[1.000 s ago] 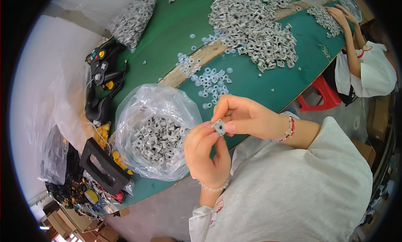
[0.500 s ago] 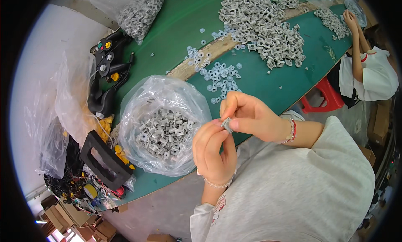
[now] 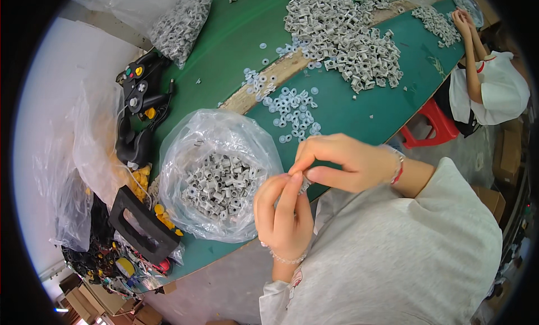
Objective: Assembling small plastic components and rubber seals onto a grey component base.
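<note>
My left hand (image 3: 282, 218) and my right hand (image 3: 351, 165) meet at the fingertips over the table's near edge. Both are closed around a small grey plastic part (image 3: 305, 184), mostly hidden by the fingers. Just left of them sits an open clear plastic bag (image 3: 188, 128) holding many similar grey plastic parts (image 3: 222, 187). Beyond my hands, small translucent bluish rubber rings (image 3: 293, 108) lie scattered on the green table (image 3: 359, 114). Farther back is a large heap of loose grey parts (image 3: 342, 35).
Black game controllers (image 3: 137, 86) and a black foam frame (image 3: 143, 226) lie at the left. Another bag of grey parts (image 3: 179, 30) rests at the back left. At the far right a co-worker's hands (image 3: 463, 23) are near a smaller heap, by a red stool (image 3: 432, 125).
My fingertips have closed in over the grey part, which shows less now. My right hand has tilted slightly downward, and the whole view has shifted a little.
</note>
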A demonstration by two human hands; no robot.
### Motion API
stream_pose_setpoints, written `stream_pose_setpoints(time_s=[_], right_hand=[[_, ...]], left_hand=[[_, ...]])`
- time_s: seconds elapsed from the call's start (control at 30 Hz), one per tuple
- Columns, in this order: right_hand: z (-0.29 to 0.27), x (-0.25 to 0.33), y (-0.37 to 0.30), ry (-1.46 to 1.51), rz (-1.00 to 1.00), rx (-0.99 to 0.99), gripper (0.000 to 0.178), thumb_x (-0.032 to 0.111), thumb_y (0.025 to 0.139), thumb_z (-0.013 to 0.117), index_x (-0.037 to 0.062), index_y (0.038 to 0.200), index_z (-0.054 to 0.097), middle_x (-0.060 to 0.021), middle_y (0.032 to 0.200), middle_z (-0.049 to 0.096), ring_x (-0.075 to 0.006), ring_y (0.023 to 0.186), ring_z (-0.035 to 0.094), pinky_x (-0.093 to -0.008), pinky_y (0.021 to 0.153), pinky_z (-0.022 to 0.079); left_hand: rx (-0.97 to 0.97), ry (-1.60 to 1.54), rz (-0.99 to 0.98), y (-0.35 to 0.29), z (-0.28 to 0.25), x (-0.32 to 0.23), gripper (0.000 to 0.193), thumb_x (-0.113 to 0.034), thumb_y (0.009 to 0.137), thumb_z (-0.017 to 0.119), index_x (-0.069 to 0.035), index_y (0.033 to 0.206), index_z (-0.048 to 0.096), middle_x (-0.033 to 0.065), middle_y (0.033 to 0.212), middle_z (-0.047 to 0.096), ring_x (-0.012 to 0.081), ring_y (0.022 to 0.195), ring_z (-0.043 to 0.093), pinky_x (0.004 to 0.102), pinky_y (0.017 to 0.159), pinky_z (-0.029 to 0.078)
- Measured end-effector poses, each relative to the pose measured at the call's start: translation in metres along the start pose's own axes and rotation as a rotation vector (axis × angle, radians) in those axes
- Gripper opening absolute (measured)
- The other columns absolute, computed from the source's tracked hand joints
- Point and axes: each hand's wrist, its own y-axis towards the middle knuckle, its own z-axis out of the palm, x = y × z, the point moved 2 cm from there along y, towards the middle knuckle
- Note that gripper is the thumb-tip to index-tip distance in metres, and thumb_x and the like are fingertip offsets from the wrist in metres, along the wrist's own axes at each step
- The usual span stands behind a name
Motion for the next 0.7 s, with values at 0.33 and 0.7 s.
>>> stream_pose_setpoints(time_s=[0.33,0.7], right_hand=[[-0.051,-0.031,-0.026,-1.011,0.085,-0.134,0.013,0.012,0.077,0.065,0.0091,0.088,0.060,-0.0032,0.084,0.057,-0.0220,0.080,0.056,-0.0324,0.069,0.041],[-0.038,-0.055,-0.033,-0.998,-0.193,-0.262,0.008,0.016,0.075,0.059,0.0112,0.077,0.052,-0.0034,0.076,0.050,-0.0200,0.075,0.054,-0.0324,0.065,0.040]], left_hand=[[-0.188,0.234,-0.169,0.001,-0.036,0.024,0.027,0.009,0.070,0.061,0.003,0.097,0.064,0.0135,0.093,0.061,0.0279,0.086,0.059,0.0366,0.078,0.046],[0.090,0.453,-0.677,0.008,-0.022,0.007,0.021,-0.013,0.087,0.060,0.003,0.100,0.061,0.0166,0.105,0.061,0.0253,0.093,0.058,0.0361,0.082,0.048]])
